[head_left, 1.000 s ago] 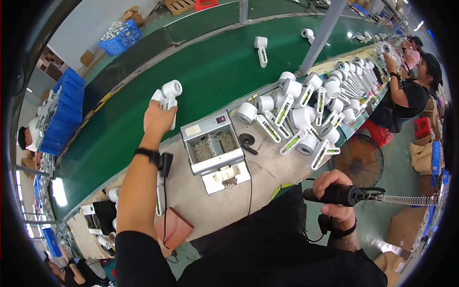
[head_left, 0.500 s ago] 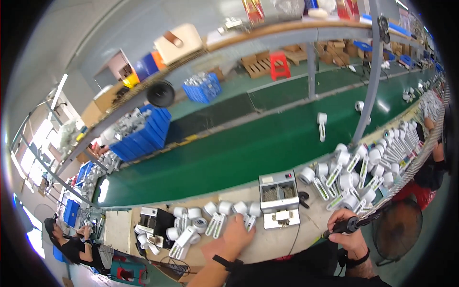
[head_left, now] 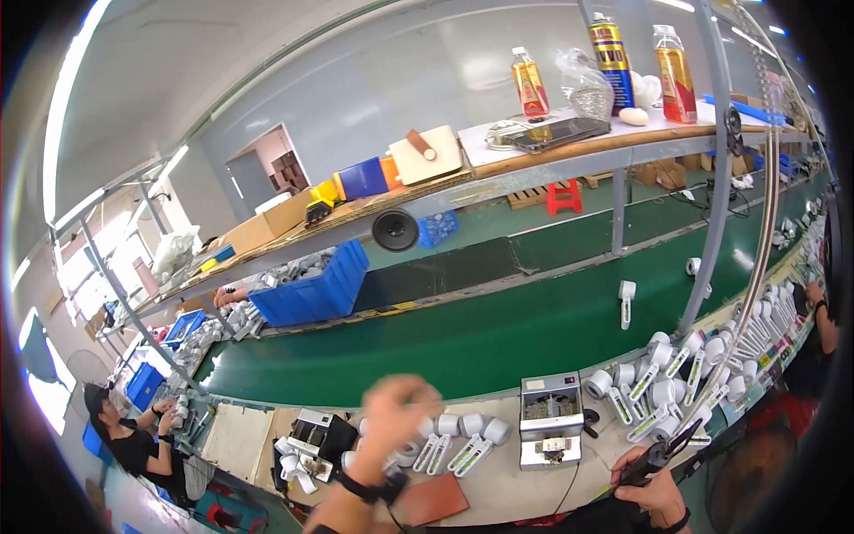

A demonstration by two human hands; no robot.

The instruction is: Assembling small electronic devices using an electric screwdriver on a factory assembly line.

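Observation:
My left hand is raised over the bench, its curled fingers smeared by motion, so whether they hold anything cannot be told. Behind and beside it stands a row of white units with round heads and flat handles, partly hidden by the hand and wrist. A reddish-brown pad lies near my left wrist. My right hand is closed around a black electric screwdriver, whose cord runs up to the right. To the left of that hand sits a grey screw feeder with small screws in its tray.
A heap of white units covers the bench at right. Beyond lies a green conveyor belt, one unit on it. Another feeder stands left. A metal post and overhead shelf cross the view. Co-workers sit left and right.
My left hand has lifted away from the white units on the bench. My right hand still grips the screwdriver. The whole view has tilted upward, showing more of the shelf.

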